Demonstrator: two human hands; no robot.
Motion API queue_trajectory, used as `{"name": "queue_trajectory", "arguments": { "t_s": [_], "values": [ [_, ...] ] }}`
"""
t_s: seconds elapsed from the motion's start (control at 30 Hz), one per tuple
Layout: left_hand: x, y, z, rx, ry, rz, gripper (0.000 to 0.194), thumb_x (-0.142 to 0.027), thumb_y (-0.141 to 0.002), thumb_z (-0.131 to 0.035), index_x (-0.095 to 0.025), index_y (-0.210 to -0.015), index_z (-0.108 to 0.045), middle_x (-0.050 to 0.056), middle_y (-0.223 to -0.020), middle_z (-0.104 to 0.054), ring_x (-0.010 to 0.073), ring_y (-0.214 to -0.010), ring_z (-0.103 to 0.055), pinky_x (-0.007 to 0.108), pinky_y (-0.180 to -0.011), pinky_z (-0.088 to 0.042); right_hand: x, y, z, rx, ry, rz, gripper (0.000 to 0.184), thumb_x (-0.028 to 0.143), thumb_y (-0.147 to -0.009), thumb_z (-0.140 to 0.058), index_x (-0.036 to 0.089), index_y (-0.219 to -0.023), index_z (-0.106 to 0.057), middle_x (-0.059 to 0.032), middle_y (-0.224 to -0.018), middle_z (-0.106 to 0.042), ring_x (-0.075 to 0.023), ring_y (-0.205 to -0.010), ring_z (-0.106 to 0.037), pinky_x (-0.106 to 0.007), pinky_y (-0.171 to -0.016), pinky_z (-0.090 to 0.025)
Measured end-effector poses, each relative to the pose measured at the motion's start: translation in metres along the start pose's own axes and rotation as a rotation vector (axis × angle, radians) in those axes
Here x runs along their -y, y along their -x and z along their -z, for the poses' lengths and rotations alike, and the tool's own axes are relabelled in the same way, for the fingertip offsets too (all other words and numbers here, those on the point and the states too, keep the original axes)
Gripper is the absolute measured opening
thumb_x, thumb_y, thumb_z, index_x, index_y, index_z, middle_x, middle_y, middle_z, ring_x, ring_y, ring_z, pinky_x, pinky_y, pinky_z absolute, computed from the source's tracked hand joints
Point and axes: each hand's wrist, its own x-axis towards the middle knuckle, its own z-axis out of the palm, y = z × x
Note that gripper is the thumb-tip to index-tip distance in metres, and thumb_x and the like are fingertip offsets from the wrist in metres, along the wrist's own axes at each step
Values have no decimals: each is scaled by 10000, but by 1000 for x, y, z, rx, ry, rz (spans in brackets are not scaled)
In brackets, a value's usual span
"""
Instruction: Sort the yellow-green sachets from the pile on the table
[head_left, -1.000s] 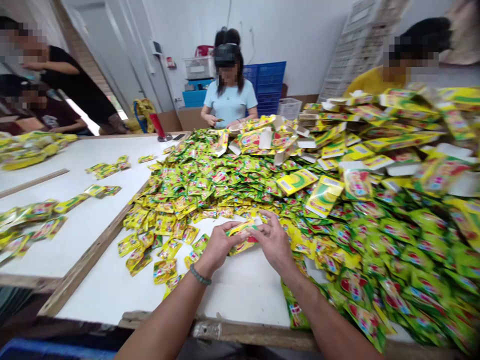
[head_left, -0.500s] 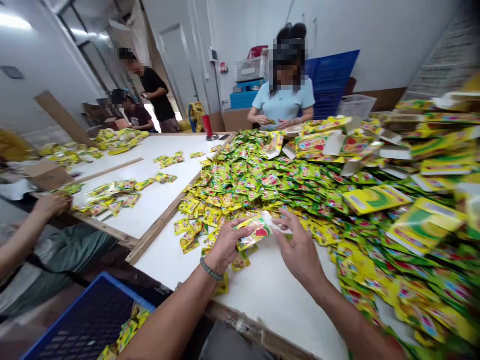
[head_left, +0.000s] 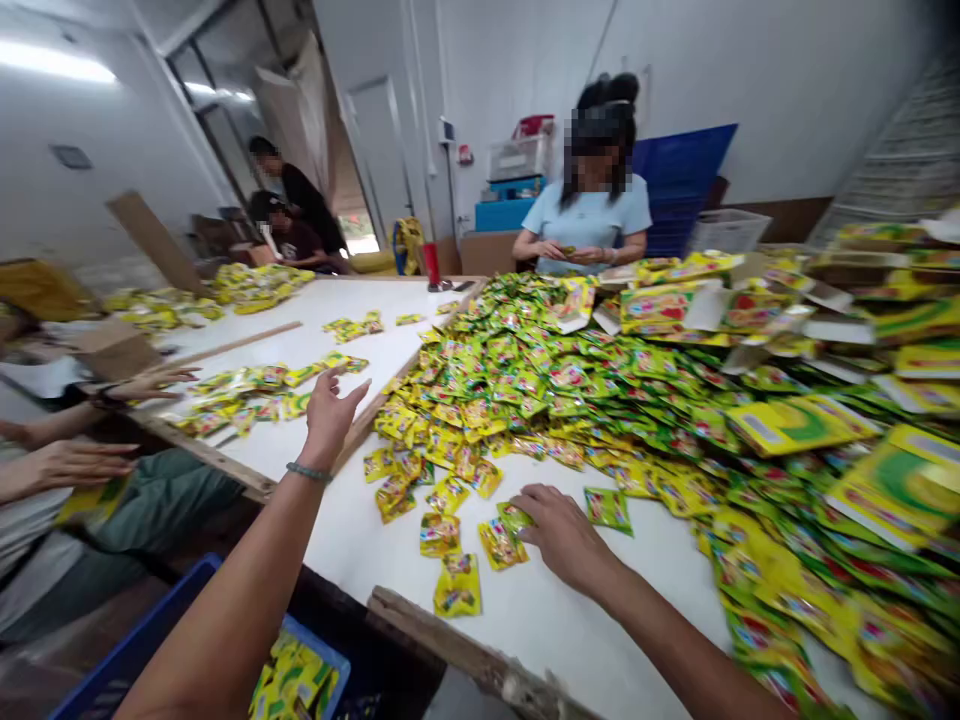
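My left hand [head_left: 330, 420] is stretched out over the left part of the table, fingers apart and nothing in it. Just beyond it lies a group of yellow packs [head_left: 259, 385]. My right hand [head_left: 559, 530] is low over the white tabletop, its fingers curled onto a small green sachet [head_left: 514, 517]; the fingertips are partly hidden. Beside that hand lie a yellow sachet [head_left: 501, 545] and another green sachet [head_left: 609, 510]. Several more yellow sachets [head_left: 457, 585] are scattered to its left.
A large heap of sachets [head_left: 555, 370] covers the far and right side, topped with yellow cartons [head_left: 802, 422]. A wooden strip [head_left: 356, 440] divides the table. At left are a co-worker's hands [head_left: 67, 468]; below sits a blue crate [head_left: 334, 655]. Another person [head_left: 589, 215] works opposite.
My left hand has moved left across the wooden strip, and the small carton it held is out of it. My right hand has come down onto a green sachet. The view has shifted slightly.
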Motion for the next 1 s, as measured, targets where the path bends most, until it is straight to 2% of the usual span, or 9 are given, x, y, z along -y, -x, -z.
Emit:
{"name": "queue_trajectory", "arguments": {
  "t_s": [0.13,0.2,0.33,0.47,0.67,0.73,0.8,0.9,1.0],
  "values": [
    [-23,74,-46,601,-279,-177,320,-472,-754,-575,-173,-844,-642,42,-780,-673,196,-721,-608,270,-625,-421,-6,10,15,39,-9,-113,359,303,-684,-730,189,-1003,-610,-79,-998,-558,-223,-942,-499,-286,-759,-377],
    [-33,104,-65,772,-480,-264,281,-447,-779,-545,-182,-786,-638,39,-710,-657,201,-673,-599,271,-580,-385,-13,19,17,37,-32,-163,381,341,-652,-757,184,-960,-596,-64,-956,-545,-207,-891,-498,-264,-717,-363],
    [-36,134,-96,754,-790,-363,346,-469,-764,-568,-144,-871,-616,117,-841,-636,250,-804,-596,289,-633,-401,-25,38,21,-92,-121,-261,200,301,-729,-680,187,-805,-534,-16,-817,-545,-167,-770,-502,-244,-653,-331],
    [-35,142,-115,747,-877,-443,386,-458,-778,-554,-123,-964,-603,158,-988,-592,270,-902,-580,314,-720,-431,-33,50,26,-208,-389,-395,200,342,-774,-596,200,-750,-456,19,-680,-540,-150,-656,-508,-235,-581,-332],
    [-46,151,-117,859,-909,-575,253,-107,-782,-401,-96,-924,-609,160,-832,-632,262,-747,-613,339,-657,-428,-46,58,30,-265,-577,-446,128,321,-839,-468,203,-887,-481,23,-652,-569,-148,-625,-541,-240,-591,-362],
    [-49,150,-118,816,-769,-481,261,-129,-760,-445,-114,-976,-591,117,-761,-636,251,-720,-609,334,-655,-426,-51,60,33,-320,-501,-432,125,323,-808,-520,200,-833,-515,13,-690,-574,-150,-653,-525,-243,-595,-352],
    [-54,149,-123,809,-422,-265,289,-193,-738,-521,-143,-1021,-549,53,-694,-618,214,-669,-595,306,-630,-425,-55,62,37,-368,-502,-398,143,336,-782,-563,195,-784,-542,10,-707,-576,-147,-666,-514,-243,-597,-354],
    [-61,158,-139,968,230,117,306,-249,-670,-643,-165,-937,-519,-16,-653,-578,135,-604,-554,238,-588,-420,-60,63,44,-461,-736,-330,192,341,-737,-622,193,-851,-580,0,-807,-615,-153,-752,-555,-251,-658,-407],
    [-67,177,-156,1056,556,376,313,-246,-599,-730,-151,-822,-532,-33,-645,-563,83,-570,-516,201,-578,-417,-61,63,49,-553,-1061,-301,280,357,-671,-685,185,-873,-594,-25,-885,-640,-175,-853,-586,-283,-740,-448]
  ]
}}
